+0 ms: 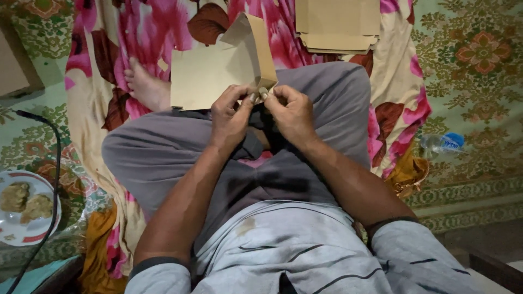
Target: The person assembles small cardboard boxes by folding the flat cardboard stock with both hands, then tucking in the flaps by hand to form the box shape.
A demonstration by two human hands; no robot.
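Note:
I sit cross-legged in grey trousers on a pink flowered cloth (109, 38). Both hands meet over my lap at the near edge of a partly folded brown cardboard box blank (210, 71). My left hand (231, 115) pinches its lower edge with thumb and fingers. My right hand (291, 111) grips the same edge at the corner where one side flap stands up. The blank's flat panel leans away from me, towards my bare foot (146, 87).
A stack of flat brown cardboard blanks (338, 24) lies ahead on the cloth. A plastic water bottle (441, 144) rests on the patterned carpet at right. At left, a white plate with food (24, 209) sits beside a black cable (54, 163).

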